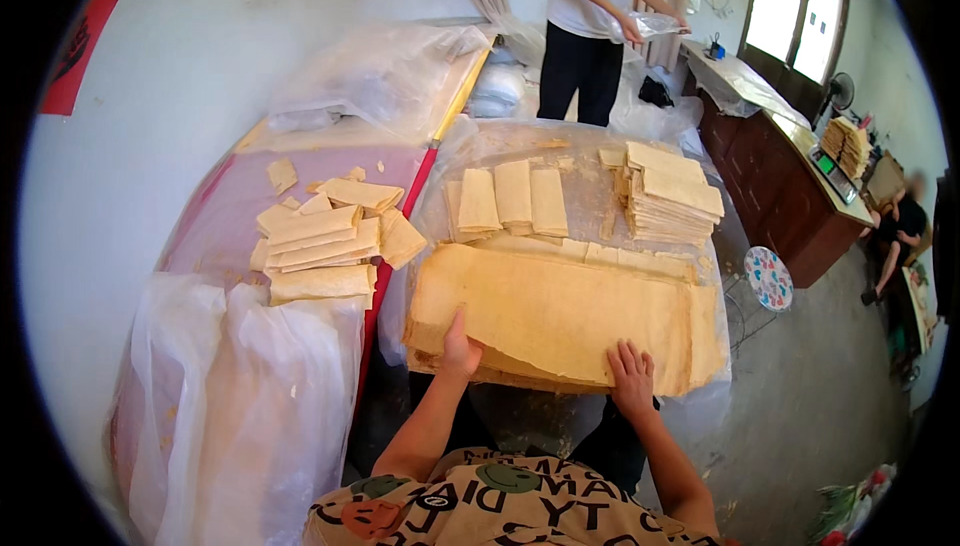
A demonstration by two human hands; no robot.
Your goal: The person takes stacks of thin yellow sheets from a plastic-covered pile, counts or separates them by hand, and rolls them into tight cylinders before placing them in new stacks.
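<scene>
A stack of wide, thin yellowish sheets (pixel 555 306), perhaps dried tofu skin, lies before me at the table's near edge. My left hand (pixel 461 343) grips the near edge of the upper sheet, thumb on top and fingers hidden beneath; that edge is lifted a little. On the right, my right hand (pixel 632 373) rests with its fingers spread on the same sheet near its front edge. Beyond the stack are several folded pieces (pixel 514 197) in a row. A tall pile of folded sheets (pixel 675 193) stands at the back right.
More folded sheets (pixel 322 238) lie loosely on the left table, beside plastic sheeting (pixel 285 388). Across the table a person (pixel 600 20) holds clear plastic. To the right are a round patterned stool (pixel 768 279) and a brown counter (pixel 795 201) bearing a scale; another person (pixel 904 223) sits farther off.
</scene>
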